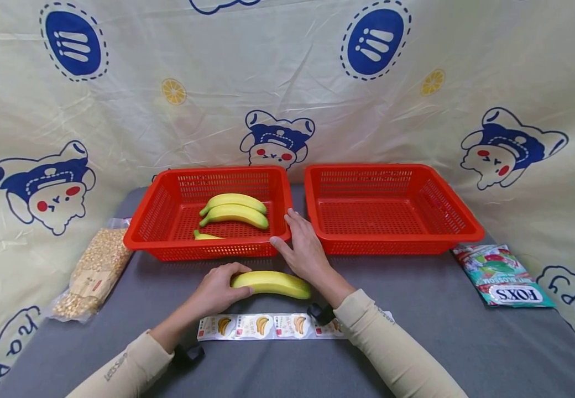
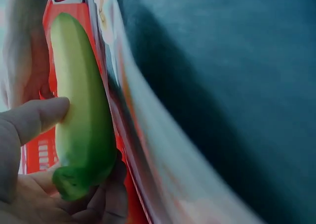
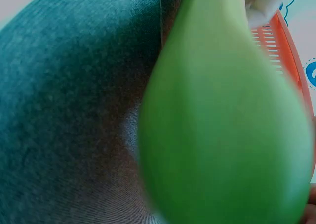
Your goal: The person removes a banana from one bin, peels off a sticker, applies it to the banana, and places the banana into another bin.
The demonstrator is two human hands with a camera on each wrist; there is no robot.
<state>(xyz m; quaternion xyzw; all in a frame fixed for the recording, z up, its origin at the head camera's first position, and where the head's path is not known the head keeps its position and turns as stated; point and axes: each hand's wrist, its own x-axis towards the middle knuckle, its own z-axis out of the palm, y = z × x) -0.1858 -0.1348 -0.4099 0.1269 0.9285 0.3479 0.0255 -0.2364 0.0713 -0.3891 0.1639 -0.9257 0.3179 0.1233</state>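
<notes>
The left hand (image 1: 224,287) grips one end of a yellow banana (image 1: 273,283), its thumb pressed to one side and its fingers curled round the other. The banana extends from that hand to the right, its far end below the right hand (image 1: 301,247) and near that wrist; whether it touches the grey cloth (image 1: 442,337) is unclear. The right hand is spread, fingers extended and thumb apart, gripping nothing, at the near right corner of the left red basket (image 1: 168,245); whether it touches the rim cannot be told. Beyond the left hand, that basket holds more bananas (image 1: 235,213), one partly hidden by the front wall. A second red basket (image 1: 372,218) stands just right of the right hand. Nearer the person than both hands lies a strip of banana labels (image 1: 261,327). A clear bag of grains (image 1: 99,257) lies well left of the left hand, and a green packet (image 1: 498,268) well right of the right.
</notes>
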